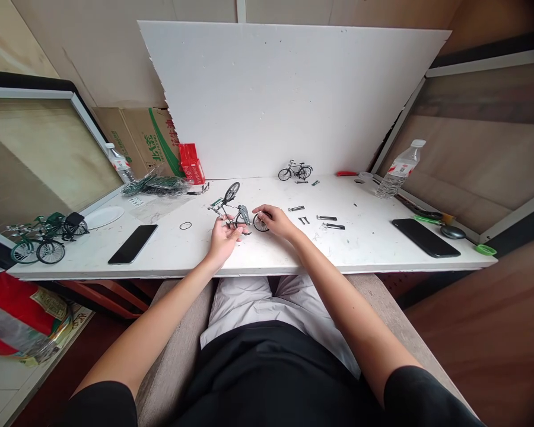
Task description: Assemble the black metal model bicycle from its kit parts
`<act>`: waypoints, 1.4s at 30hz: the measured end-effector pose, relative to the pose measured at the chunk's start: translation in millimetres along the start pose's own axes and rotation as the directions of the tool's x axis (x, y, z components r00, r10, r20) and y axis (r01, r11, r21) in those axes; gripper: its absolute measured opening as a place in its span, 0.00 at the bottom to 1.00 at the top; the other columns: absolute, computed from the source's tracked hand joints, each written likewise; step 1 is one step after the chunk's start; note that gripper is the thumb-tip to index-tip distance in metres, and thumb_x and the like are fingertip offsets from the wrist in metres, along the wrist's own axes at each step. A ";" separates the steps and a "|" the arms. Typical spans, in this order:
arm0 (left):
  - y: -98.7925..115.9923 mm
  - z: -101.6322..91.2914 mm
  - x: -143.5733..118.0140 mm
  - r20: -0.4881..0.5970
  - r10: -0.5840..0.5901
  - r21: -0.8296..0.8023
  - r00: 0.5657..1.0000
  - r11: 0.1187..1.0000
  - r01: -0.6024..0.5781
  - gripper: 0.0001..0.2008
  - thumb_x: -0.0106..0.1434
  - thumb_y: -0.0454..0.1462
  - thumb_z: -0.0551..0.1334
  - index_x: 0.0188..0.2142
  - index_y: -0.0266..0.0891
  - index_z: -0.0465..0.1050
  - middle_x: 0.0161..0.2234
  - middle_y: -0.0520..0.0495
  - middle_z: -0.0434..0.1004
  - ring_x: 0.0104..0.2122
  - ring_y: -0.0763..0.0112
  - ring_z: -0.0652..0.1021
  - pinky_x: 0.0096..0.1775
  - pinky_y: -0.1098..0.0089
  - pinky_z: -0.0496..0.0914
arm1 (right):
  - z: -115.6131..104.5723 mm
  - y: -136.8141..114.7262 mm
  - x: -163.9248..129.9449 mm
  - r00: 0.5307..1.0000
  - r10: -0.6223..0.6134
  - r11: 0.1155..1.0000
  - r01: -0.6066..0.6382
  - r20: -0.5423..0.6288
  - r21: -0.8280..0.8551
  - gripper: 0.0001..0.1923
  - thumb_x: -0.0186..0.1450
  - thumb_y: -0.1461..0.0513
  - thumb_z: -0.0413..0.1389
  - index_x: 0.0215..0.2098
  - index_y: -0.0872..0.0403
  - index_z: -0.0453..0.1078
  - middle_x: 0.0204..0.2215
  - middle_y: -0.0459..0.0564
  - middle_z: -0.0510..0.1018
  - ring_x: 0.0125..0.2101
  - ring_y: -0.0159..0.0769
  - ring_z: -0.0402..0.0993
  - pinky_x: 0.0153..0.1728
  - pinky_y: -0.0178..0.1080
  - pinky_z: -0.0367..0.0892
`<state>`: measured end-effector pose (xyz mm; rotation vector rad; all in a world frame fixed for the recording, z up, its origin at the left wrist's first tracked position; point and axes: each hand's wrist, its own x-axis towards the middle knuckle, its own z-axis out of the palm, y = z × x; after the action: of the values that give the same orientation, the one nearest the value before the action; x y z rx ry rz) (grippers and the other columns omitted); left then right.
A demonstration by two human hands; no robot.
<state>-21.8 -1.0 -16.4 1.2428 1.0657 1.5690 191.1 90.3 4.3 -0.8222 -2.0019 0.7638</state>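
My left hand point(225, 239) is closed around the lower part of a model bicycle frame point(230, 210). The frame is tilted, with one spoked wheel point(232, 191) on its upper end. Just to its right, my right hand point(275, 220) pinches a loose spoked wheel point(261, 222) by its rim, close to the table top. A small gap lies between that wheel and the frame. A thin black ring point(186, 225) lies on the table left of my left hand. Small dark parts point(296, 208) are scattered right of my right hand.
A finished-looking model bicycle point(295, 171) stands at the back by a white board point(293, 95). More model bicycles point(48, 234) stand at the left. Phones point(133, 244) point(426, 237) lie on both sides. Water bottles point(400, 169) and a red box point(191, 163) stand farther back.
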 end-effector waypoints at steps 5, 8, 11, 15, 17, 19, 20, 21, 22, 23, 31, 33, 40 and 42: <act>3.3 0.9 -1.5 0.026 -0.015 0.003 1.000 1.000 0.015 0.32 0.58 0.45 0.77 0.52 0.44 0.60 0.44 0.41 0.88 0.38 0.62 0.89 0.32 0.73 0.74 | 1.6 -0.5 -2.3 0.992 0.007 0.982 0.016 0.123 -0.189 0.11 0.75 0.61 0.58 0.47 0.56 0.82 0.44 0.56 0.88 0.42 0.42 0.81 0.48 0.42 0.70; 4.5 1.2 -1.7 0.035 -0.028 0.000 0.999 1.000 0.028 0.32 0.58 0.45 0.77 0.52 0.44 0.61 0.43 0.42 0.88 0.39 0.62 0.89 0.32 0.73 0.73 | 2.2 -2.7 -0.9 0.994 -0.022 0.979 0.043 0.110 -0.197 0.18 0.79 0.54 0.54 0.43 0.55 0.82 0.41 0.56 0.88 0.40 0.42 0.80 0.47 0.42 0.70; 4.6 1.4 -1.7 0.037 -0.033 0.001 0.999 0.999 0.033 0.31 0.58 0.44 0.77 0.52 0.44 0.61 0.43 0.41 0.88 0.39 0.61 0.89 0.31 0.73 0.73 | 2.1 -7.2 0.3 0.998 -0.017 0.998 0.020 0.064 -0.052 0.30 0.80 0.43 0.49 0.40 0.55 0.82 0.42 0.57 0.88 0.42 0.43 0.81 0.50 0.43 0.70; 4.0 1.4 -1.6 0.056 -0.033 0.012 0.998 0.999 0.032 0.31 0.59 0.44 0.77 0.52 0.44 0.60 0.44 0.40 0.88 0.39 0.61 0.89 0.32 0.72 0.74 | 2.6 -13.3 -1.0 0.990 0.031 0.983 -0.054 0.135 0.173 0.30 0.71 0.37 0.61 0.43 0.55 0.82 0.44 0.55 0.87 0.43 0.42 0.80 0.48 0.42 0.71; 3.8 1.2 -1.6 0.060 -0.038 0.018 0.997 0.999 0.037 0.31 0.59 0.44 0.77 0.52 0.44 0.60 0.45 0.40 0.88 0.39 0.60 0.89 0.32 0.72 0.74 | 3.3 -14.9 -1.7 0.985 0.066 0.967 -0.103 0.159 0.235 0.30 0.65 0.38 0.67 0.44 0.56 0.82 0.40 0.53 0.87 0.39 0.39 0.79 0.44 0.41 0.71; 3.7 1.0 -1.5 0.062 -0.040 0.022 0.997 0.999 0.039 0.32 0.59 0.45 0.77 0.52 0.44 0.60 0.45 0.40 0.88 0.39 0.60 0.89 0.32 0.72 0.74 | 4.0 -15.7 -1.8 0.985 0.076 0.955 -0.116 0.154 0.274 0.29 0.63 0.39 0.69 0.42 0.56 0.82 0.37 0.52 0.85 0.37 0.38 0.77 0.42 0.40 0.71; 3.7 0.9 -1.5 0.065 -0.040 0.022 0.997 0.999 0.038 0.32 0.58 0.45 0.77 0.52 0.44 0.60 0.45 0.39 0.88 0.39 0.60 0.89 0.32 0.72 0.74 | 4.2 -15.8 -1.5 0.987 0.068 0.949 -0.109 0.146 0.296 0.29 0.64 0.39 0.69 0.41 0.56 0.81 0.37 0.52 0.85 0.38 0.37 0.77 0.42 0.40 0.71; 3.8 0.8 -1.5 0.071 -0.037 0.024 0.997 0.999 0.036 0.32 0.58 0.46 0.77 0.52 0.44 0.60 0.45 0.40 0.88 0.40 0.59 0.89 0.32 0.72 0.74 | 4.3 -16.0 -1.2 0.989 0.060 0.942 -0.101 0.136 0.321 0.28 0.64 0.39 0.69 0.41 0.56 0.81 0.38 0.52 0.85 0.38 0.37 0.77 0.43 0.40 0.71; 4.0 0.8 -1.5 0.077 -0.035 0.025 0.996 0.999 0.033 0.32 0.58 0.46 0.77 0.52 0.44 0.60 0.44 0.40 0.88 0.40 0.59 0.89 0.32 0.72 0.74 | 4.5 -16.2 -0.8 0.990 0.056 0.933 -0.097 0.126 0.347 0.28 0.64 0.39 0.69 0.41 0.56 0.80 0.38 0.52 0.84 0.39 0.37 0.77 0.43 0.40 0.72; 4.2 0.7 -1.5 0.085 -0.034 0.028 0.996 0.999 0.032 0.32 0.58 0.46 0.77 0.52 0.44 0.60 0.44 0.40 0.88 0.40 0.59 0.89 0.33 0.71 0.74 | 4.6 -16.5 -0.5 0.991 0.061 0.923 -0.100 0.115 0.372 0.29 0.65 0.39 0.68 0.42 0.55 0.79 0.38 0.51 0.84 0.38 0.36 0.78 0.43 0.40 0.72; 6.6 0.8 -3.3 0.104 -0.031 0.037 0.994 0.999 0.027 0.34 0.58 0.48 0.78 0.53 0.44 0.61 0.44 0.40 0.87 0.41 0.58 0.89 0.33 0.71 0.75 | 5.4 -21.5 -2.5 0.989 0.100 0.942 -0.128 0.105 0.310 0.32 0.60 0.38 0.72 0.45 0.55 0.79 0.35 0.51 0.84 0.37 0.38 0.78 0.39 0.39 0.70; 6.7 1.1 -3.6 0.109 -0.041 0.040 0.993 0.999 0.037 0.34 0.58 0.48 0.79 0.53 0.44 0.61 0.44 0.39 0.87 0.41 0.57 0.90 0.33 0.71 0.75 | 4.8 -23.0 -2.5 0.993 0.091 0.949 -0.109 0.075 0.295 0.31 0.58 0.37 0.72 0.38 0.56 0.80 0.34 0.51 0.84 0.35 0.37 0.76 0.39 0.39 0.69; 7.5 2.0 -5.3 0.099 -0.049 0.055 0.994 0.998 0.044 0.33 0.58 0.48 0.78 0.53 0.43 0.62 0.43 0.42 0.88 0.42 0.58 0.90 0.34 0.70 0.75 | 1.6 -25.8 -2.5 0.991 0.080 0.949 -0.108 0.105 0.296 0.30 0.57 0.37 0.73 0.36 0.55 0.81 0.34 0.49 0.84 0.37 0.36 0.76 0.43 0.40 0.68; 8.4 2.3 -5.7 0.100 -0.053 0.054 0.994 0.997 0.048 0.34 0.58 0.48 0.79 0.53 0.43 0.63 0.42 0.42 0.88 0.42 0.58 0.90 0.34 0.71 0.75 | 1.2 -26.4 -2.9 0.985 0.074 0.946 -0.119 0.155 0.302 0.30 0.57 0.38 0.73 0.35 0.55 0.80 0.33 0.47 0.83 0.37 0.35 0.76 0.44 0.40 0.68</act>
<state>-19.6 -8.5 -9.5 1.3065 1.0698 1.4329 184.3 71.9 22.2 -0.6989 -1.9062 1.1898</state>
